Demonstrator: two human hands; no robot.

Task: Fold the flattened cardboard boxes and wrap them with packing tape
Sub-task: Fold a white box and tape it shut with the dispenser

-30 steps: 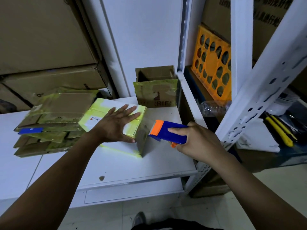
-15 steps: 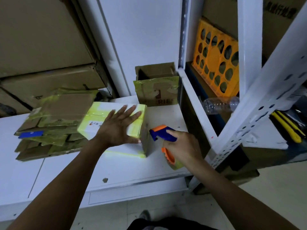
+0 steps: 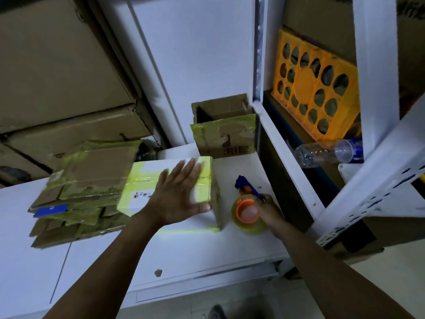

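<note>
A folded cardboard box (image 3: 147, 183) wrapped in yellow-green tape stands on the white table (image 3: 184, 254). My left hand (image 3: 177, 199) lies flat on its top with fingers spread. Just right of the box, my right hand (image 3: 268, 211) grips a blue and orange tape dispenser (image 3: 247, 204), lowered to the table with its roll of yellowish tape facing up. A stack of flattened cardboard boxes (image 3: 85, 180) lies to the left of the box, touching it.
An open taped box (image 3: 224, 132) stands at the back by the wall. A white metal shelf frame (image 3: 287, 143) borders the table on the right, holding an orange crate (image 3: 315, 88) and a plastic bottle (image 3: 322, 153). Large cartons (image 3: 57, 77) are stacked at the back left.
My right hand has brought the tape dispenser down from the box's right end to the table beside it, turning the roll upward. My left hand has stayed flat on the box.
</note>
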